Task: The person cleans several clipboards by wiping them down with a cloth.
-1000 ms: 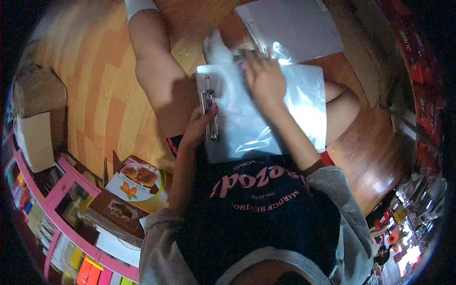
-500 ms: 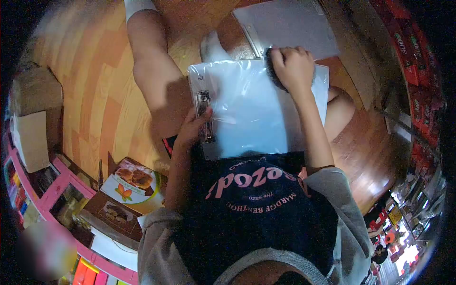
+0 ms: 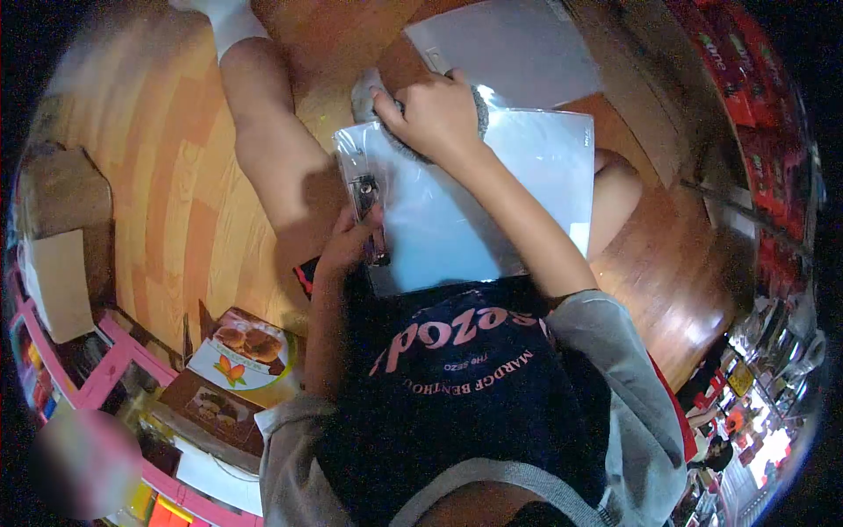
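Flat rectangular folder of pale translucent plastic [image 3: 540,184], one: located at the centre of the frame, laid across the lap of a seated person, its lower edge against a dark shirt with pink lettering [image 3: 457,338]. Fitted near its left edge with a narrow metal clip [image 3: 365,191].

Handling, as judged: light for its area; semi-stiff and apt to flex at the far corners; smooth and glossy, hence slippery; liable to be creased or scratched rather than broken. Most of the weight is presumably carried at the clip side. Hold is best taken there, or with the palm set flat beneath; the loose outer film is better not pinched alone.

Left hand [image 3: 349,239]: grip closed at the clip edge, the thumb laid over the metal; the fingers beneath are hidden.

Right hand [image 3: 432,110]: grip curled over a soft, fuzzy dark-grey pad [image 3: 481,114], which is held at the folder's upper edge; whether firm pressure is applied cannot be told. The pad is judged light and easily squeezed.

Second pale-grey plastic folder [image 3: 514,53], one: laid at the top of the frame, on the brown wood-patterned floor [image 3: 176,211].

Printed brown-and-white cardboard carton [image 3: 198,400], one: placed at lower left.
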The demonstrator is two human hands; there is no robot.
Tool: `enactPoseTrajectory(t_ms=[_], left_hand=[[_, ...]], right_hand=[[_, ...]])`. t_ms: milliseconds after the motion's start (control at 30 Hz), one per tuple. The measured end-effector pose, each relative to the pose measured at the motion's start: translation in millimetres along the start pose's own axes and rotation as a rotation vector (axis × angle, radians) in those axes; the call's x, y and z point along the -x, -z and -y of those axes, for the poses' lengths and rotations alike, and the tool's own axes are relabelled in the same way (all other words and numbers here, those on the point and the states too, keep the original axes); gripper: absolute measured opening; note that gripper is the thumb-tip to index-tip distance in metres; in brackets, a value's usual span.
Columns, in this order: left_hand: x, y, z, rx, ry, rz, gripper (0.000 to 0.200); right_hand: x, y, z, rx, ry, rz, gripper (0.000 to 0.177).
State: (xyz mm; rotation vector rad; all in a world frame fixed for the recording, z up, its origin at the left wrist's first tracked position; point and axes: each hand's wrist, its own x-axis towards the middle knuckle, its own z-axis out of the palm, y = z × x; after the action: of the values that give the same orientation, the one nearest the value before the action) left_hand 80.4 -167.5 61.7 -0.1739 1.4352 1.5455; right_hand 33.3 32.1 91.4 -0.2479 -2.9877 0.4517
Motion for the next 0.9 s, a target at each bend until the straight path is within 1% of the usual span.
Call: enactPoseTrajectory(t_ms=[33, 100, 167, 233, 267, 300, 333, 367, 400, 433, 467, 500, 533, 567, 600, 633, 667, 700, 733, 767, 833, 867, 900], left_hand=[[-1.8, -2.6, 1.9, 0.003, 0.001, 0.01, 0.019], [-4.0, -10.9, 3.0, -0.085, -0.081, -0.072, 0.019], [-3.0, -9.9, 4.9, -0.032, -0.051, -0.053, 0.02], [-3.7, -8.9, 7.7, 0.017, -0.021, -0.04, 0.021], [-5.8, -9.0, 9.9, 0.025, -0.014, -0.089, 0.021], [-7.3, -9.6, 10.7, 0.032, -0.007, -0.139, 0.022], [-7.7, -9.1, 10.0, 0.035, -0.01, -0.14, 0.022], [-7.7, -8.2, 8.6, 0.06, -0.018, -0.097, 0.023], [-7.5, -7.7, 7.0, 0.084, -0.025, -0.053, 0.023], [-5.9, -8.6, 4.6, 0.083, -0.026, -0.05, 0.023], [-3.3, -10.1, 1.2, 0.144, -0.053, -0.056, 0.025], [-8.0, -5.3, 8.4, 0.173, -0.067, -0.056, 0.026], [-12.6, -0.6, 15.5, 0.202, -0.081, -0.054, 0.027], [-28.5, 18.9, 46.6, 0.357, -0.103, -0.084, 0.03], [-38.4, 29.1, 61.9, 0.512, -0.127, -0.114, 0.034], [-37.6, 27.0, 54.9, 0.507, -0.132, -0.109, 0.034], [-33.3, 21.9, 41.3, 0.531, -0.25, -0.072, 0.036], [-29.0, 16.1, 26.8, 0.555, -0.368, -0.033, 0.038], [-25.6, 9.8, 10.8, 0.551, -0.369, -0.03, 0.038], [-22.3, 2.6, -9.1, 0.282, -0.54, -0.008, 0.04], [-18.5, -12.5, -51.1, -0.272, -0.859, 0.03, 0.044], [-19.9, -19.0, -67.4, -0.558, -1.007, 0.046, 0.046], [-26.5, -25.6, -72.6, -0.71, -1.076, 0.053, 0.047]], right_hand=[[1.0, -3.6, -11.0, 0.009, -0.005, 0.001, 0.045], [4.3, -12.0, -42.4, 0.105, 0.023, -0.119, 0.045], [9.2, -1.7, -79.4, 0.18, -0.101, -0.035, 0.049], [12.6, 17.2, -113.6, 0.155, -0.373, 0.055, 0.054], [19.1, 23.9, -138.2, 0.141, -0.285, -0.055, 0.058], [22.2, 57.6, -133.1, 0.053, -0.482, 0.005, 0.057], [29.9, 60.6, -155.3, 0.057, -0.515, -0.096, 0.051], [38.8, 64.5, -179.4, -0.15, -0.516, -0.298, 0.049], [47.6, 68.5, -203.3, -0.353, -0.475, -0.5, 0.047], [55.5, 75.1, -225.2, -0.516, -0.543, -0.553, 0.048], [62.1, 81.9, -242.5, -0.514, -0.544, -0.56, 0.048], [68.0, 88.6, -257.5, -0.692, -0.688, -0.622, 0.047], [74.7, 92.0, -271.0, -0.782, -0.762, -0.652, 0.047], [81.4, 95.3, -284.6, -0.871, -0.834, -0.688, 0.047], [88.2, 94.1, -297.9, -0.996, -0.879, -0.638, 0.05], [88.9, 96.5, -292.2, -1.062, -0.895, -0.616, 0.051], [89.2, 99.5, -285.3, -1.126, -0.914, -0.594, 0.053], [87.6, 111.6, -246.2, -1.342, -0.887, -0.599, 0.054], [87.3, 118.3, -225.0, -1.557, -0.854, -0.597, 0.054], [88.6, 117.9, -226.5, -1.559, -0.852, -0.6, 0.054], [92.4, 115.1, -232.9, -1.656, -0.878, -0.755, 0.048], [92.5, 113.2, -236.5, -1.662, -0.87, -0.754, 0.048], [91.7, 111.6, -239.7, -1.622, -0.829, -0.739, 0.046]])
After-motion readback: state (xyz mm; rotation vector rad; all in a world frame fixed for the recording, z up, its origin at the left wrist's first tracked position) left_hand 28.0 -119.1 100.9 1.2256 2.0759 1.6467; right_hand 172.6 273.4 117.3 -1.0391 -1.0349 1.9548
